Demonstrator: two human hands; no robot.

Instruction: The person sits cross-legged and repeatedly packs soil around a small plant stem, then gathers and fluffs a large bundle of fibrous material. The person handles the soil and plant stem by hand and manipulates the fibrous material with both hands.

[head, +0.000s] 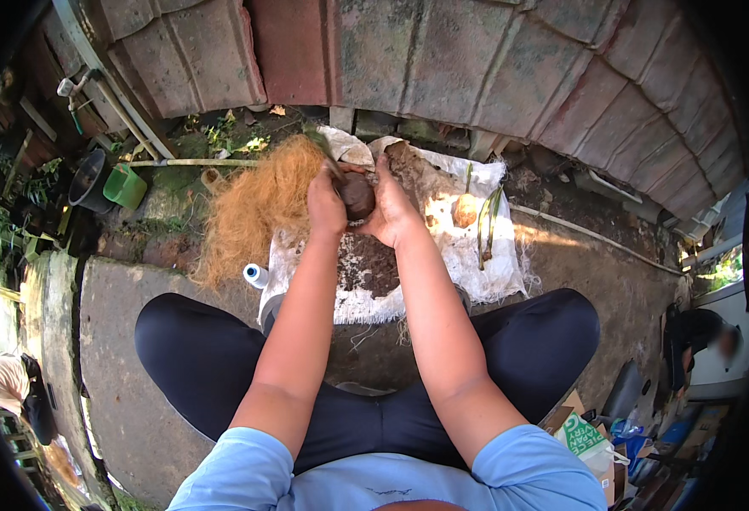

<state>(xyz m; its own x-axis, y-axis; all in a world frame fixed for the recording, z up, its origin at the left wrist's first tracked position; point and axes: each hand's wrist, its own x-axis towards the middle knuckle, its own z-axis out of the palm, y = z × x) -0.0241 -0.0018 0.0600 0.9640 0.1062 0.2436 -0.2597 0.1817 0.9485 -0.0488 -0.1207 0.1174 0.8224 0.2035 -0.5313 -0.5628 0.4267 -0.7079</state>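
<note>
Between my left hand [328, 205] and my right hand [392, 207] is a dark ball of soil [356, 195], cupped from both sides. A blurred green plant part [321, 142] rises beyond it; whether it is joined to the ball cannot be told. Below the hands, loose dark soil [378, 265] lies on a white woven plastic sack [374, 310]. A heap of orange-brown coconut fibre [253, 211] sits left of my left hand. On the sack's right part are a pale brown round thing [464, 211] with a green stem and some long green leaves [489, 223].
A spool of white thread [256, 275] stands left of the sack. Farther left are a green plastic container [125, 186] and a black bucket [91, 182]. Roof tiles [438, 64] overhang the far side. One person [700, 342] is at far right, another [20, 389] at far left.
</note>
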